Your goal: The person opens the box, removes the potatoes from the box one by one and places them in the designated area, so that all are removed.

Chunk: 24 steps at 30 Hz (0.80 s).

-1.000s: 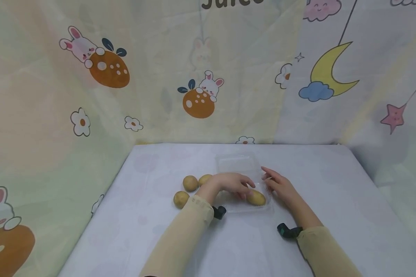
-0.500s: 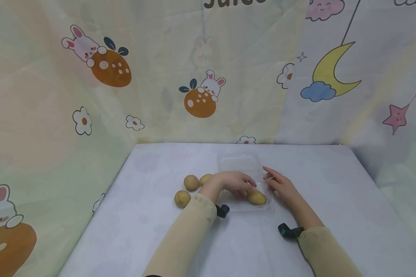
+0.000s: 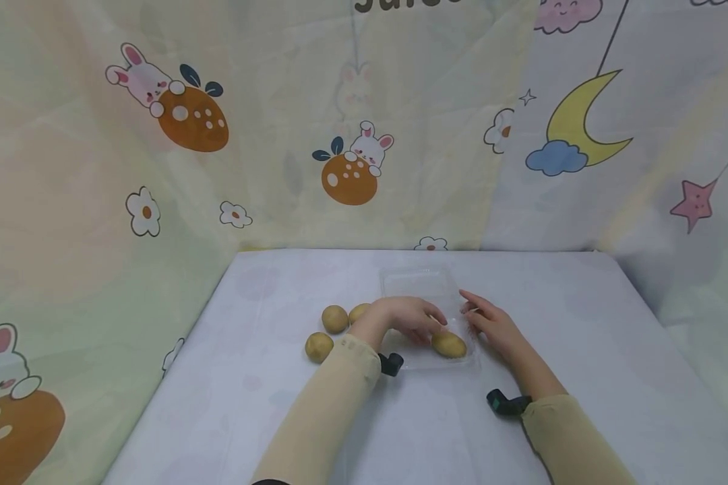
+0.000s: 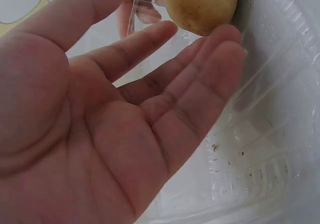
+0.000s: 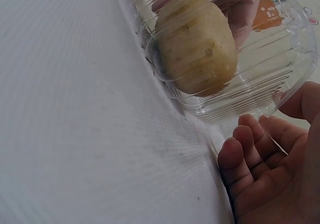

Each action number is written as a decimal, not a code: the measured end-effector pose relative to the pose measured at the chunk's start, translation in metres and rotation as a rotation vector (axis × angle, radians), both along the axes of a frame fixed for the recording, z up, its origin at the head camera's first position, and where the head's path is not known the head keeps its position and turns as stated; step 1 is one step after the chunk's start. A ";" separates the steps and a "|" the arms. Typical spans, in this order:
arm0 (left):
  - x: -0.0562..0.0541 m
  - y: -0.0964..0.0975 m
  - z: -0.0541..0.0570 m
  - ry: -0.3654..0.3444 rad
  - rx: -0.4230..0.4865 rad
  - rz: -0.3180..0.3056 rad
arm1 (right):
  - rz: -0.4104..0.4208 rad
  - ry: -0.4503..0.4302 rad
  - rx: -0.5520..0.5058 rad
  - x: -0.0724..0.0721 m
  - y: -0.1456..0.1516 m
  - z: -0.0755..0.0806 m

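A potato (image 3: 449,344) lies in the clear plastic clamshell box (image 3: 425,364), toward its right side. My left hand (image 3: 414,320) reaches over the box from the left. In the left wrist view its palm (image 4: 120,129) holds nothing, and the loosely bent fingers lie close beside the potato (image 4: 202,7). At the box's right side is my right hand (image 3: 494,330). In the right wrist view the right hand (image 5: 277,159) has loosely bent fingertips at the ribbed plastic edge, apparently touching it. Beyond the ribbed wall shows the potato (image 5: 197,47).
Left of the box, on the white table (image 3: 218,404), sit more potatoes: one nearer (image 3: 319,347), a round potato (image 3: 335,319) behind it, and another (image 3: 358,312) partly behind my left wrist. The transparent lid (image 3: 418,281) lies open at the back. A patterned cloth wall (image 3: 267,135) stands beyond.
My left fingers have drawn slightly back and up from the potato, which now shows more fully inside the box. My right hand stays nearly in place.
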<state>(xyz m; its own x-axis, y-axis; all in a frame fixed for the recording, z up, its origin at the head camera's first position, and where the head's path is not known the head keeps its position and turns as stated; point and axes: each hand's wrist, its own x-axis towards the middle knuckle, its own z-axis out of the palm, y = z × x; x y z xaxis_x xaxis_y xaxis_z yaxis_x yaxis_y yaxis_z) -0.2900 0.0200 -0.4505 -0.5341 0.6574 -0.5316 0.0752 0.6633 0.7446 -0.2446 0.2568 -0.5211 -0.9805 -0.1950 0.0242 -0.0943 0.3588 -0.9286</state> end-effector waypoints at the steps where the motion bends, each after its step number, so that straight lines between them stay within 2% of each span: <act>1: 0.000 0.000 -0.001 0.007 -0.003 -0.010 | 0.001 0.001 0.003 0.000 0.000 0.000; 10: 0.000 -0.002 -0.003 0.108 -0.058 -0.121 | -0.001 -0.007 0.007 0.001 -0.001 0.003; 17: -0.003 -0.001 -0.009 0.090 -0.058 -0.175 | -0.004 -0.008 0.001 -0.001 0.001 -0.002; 24: -0.002 0.001 -0.009 0.096 -0.071 -0.167 | -0.013 -0.001 0.013 0.000 0.000 -0.002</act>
